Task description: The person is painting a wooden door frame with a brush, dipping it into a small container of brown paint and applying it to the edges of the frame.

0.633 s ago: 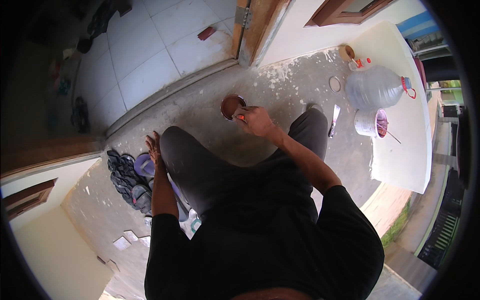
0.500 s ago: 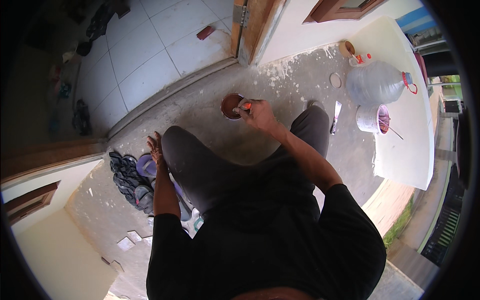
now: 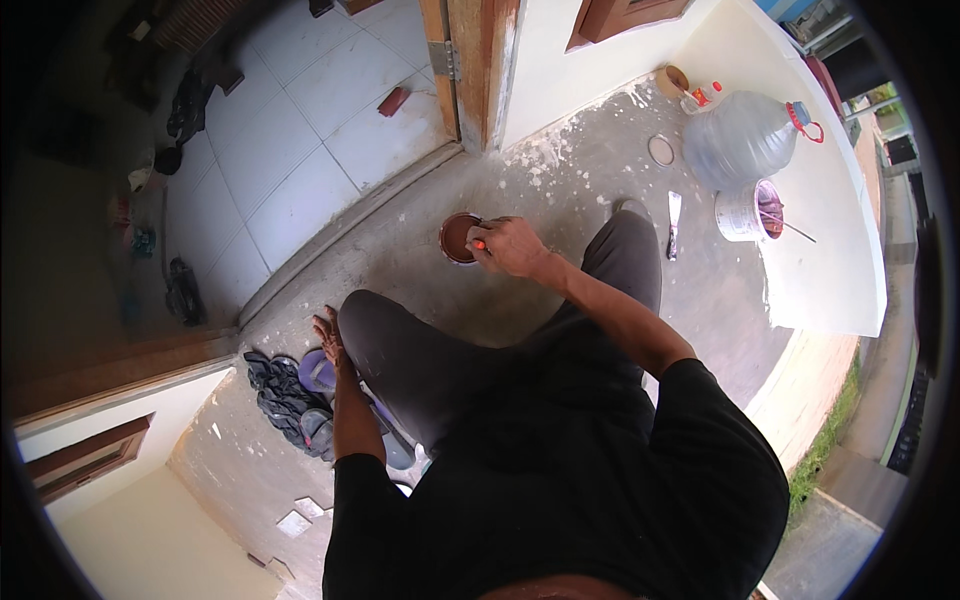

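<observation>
My right hand (image 3: 512,247) is closed around a tool with an orange handle (image 3: 479,244). It is held at the right rim of a round can of brown paint (image 3: 459,232), which stands on the concrete floor in front of me. The tool's working end is hidden by my fingers, so its kind does not show. Next to my left knee, my left hand (image 3: 329,336) has its fingers apart and holds nothing visible. Just below that hand lie a purple sandal (image 3: 317,371) and a crumpled black cloth or bag (image 3: 277,397).
A scraper (image 3: 673,226) lies right of my right knee. Farther right are a paint-smeared white bucket (image 3: 736,216) with a stick, a large clear water jug (image 3: 738,138) and a tape roll (image 3: 672,80). A raised threshold (image 3: 350,225) borders the tiled room at left.
The view has turned slightly, shifting the whole scene. My right hand stays at the paint can on the orange-handled tool, its wrist turned a little. My left hand remains beside my knee.
</observation>
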### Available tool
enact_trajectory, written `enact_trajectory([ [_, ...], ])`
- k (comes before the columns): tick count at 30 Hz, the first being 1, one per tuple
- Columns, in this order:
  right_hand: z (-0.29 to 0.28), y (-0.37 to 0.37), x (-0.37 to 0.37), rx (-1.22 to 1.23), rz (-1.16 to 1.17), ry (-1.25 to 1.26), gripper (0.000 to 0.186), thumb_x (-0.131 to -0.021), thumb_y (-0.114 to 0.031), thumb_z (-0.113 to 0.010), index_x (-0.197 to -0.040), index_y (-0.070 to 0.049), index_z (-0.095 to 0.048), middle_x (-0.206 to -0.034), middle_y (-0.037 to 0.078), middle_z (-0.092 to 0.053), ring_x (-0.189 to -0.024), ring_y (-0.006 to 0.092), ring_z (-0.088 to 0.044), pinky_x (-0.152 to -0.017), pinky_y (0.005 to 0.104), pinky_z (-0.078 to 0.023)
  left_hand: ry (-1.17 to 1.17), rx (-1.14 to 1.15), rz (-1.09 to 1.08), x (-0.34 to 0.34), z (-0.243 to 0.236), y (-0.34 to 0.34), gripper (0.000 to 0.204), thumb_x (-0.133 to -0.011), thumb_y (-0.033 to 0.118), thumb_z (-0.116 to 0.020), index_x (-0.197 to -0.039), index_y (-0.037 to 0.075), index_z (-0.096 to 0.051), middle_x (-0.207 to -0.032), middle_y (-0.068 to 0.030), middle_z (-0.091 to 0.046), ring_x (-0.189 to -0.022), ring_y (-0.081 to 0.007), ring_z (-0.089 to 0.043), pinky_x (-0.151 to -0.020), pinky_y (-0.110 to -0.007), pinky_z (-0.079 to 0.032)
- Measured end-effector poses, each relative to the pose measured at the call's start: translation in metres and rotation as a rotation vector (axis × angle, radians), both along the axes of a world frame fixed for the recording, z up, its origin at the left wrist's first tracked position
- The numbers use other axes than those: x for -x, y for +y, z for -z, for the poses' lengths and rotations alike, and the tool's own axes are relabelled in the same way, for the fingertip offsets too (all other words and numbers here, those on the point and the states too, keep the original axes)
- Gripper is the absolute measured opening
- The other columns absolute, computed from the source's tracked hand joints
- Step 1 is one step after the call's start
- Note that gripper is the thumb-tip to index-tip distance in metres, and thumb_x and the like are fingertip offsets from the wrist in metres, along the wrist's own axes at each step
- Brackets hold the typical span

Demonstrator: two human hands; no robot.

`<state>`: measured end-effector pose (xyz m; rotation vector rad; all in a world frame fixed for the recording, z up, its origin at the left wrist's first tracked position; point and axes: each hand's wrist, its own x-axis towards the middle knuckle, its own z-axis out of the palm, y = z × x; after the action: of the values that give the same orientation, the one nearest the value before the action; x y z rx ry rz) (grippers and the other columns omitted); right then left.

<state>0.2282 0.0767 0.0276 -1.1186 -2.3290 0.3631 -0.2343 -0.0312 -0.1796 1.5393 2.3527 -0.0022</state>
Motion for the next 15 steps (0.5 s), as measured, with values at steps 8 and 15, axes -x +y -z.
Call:
enact_trajectory([
  [8, -0.021, -0.005, -0.008, 0.207, 0.274, 0.352, 0.014, -0.083, -0.019, -0.07, -0.081, -0.006, -0.068, -0.07, 0.014, -0.068, -0.062, 0.0305, -0.067, -0.057, 0.0381, -0.052, 0.03, 0.036, -0.014, 0.001, -0.016, -0.002, 0.066, -0.098, 0.028, -0.047, -0.156, 0.026, -0.017, -0.16, -0.0285, -0.01, -0.145, -0.0518, -0.017, -0.109, -0.05, -0.039],
  [15, -0.074, 0.029, -0.054, -0.014, 0.58, 0.971, 0.017, -0.086, -0.003, -0.073, -0.102, 0.004, -0.074, -0.077, 0.009, -0.071, -0.067, 0.0098, -0.061, -0.059, 0.0235, -0.047, -0.029, 0.06, -0.033, -0.015, -0.011, 0.009, 0.069, -0.097, 0.02, -0.049, -0.156, 0.031, -0.017, -0.162, -0.0234, -0.011, -0.148, -0.0453, -0.017, -0.108, -0.049, -0.04],
])
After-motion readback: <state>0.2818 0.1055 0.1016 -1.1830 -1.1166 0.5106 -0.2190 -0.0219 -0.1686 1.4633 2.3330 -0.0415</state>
